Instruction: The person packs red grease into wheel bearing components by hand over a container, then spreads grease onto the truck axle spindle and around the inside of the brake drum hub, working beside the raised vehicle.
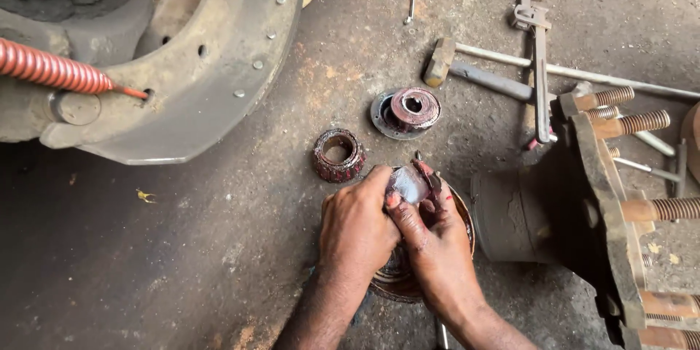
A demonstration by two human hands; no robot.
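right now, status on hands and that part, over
Both hands closed around a small shiny packet over a round metal pan. Greasy bearing just left, hub close right.

My one head camera looks steeply down past my forearms, close over my hands (pixel 397 226) on the greasy workshop floor (pixel 182 248), tools at the top edge

bare floor (pixel 146 262) lies open left of the hands; bearing (pixel 339 154) ahead, wheel hub (pixel 583 211) blocks right.
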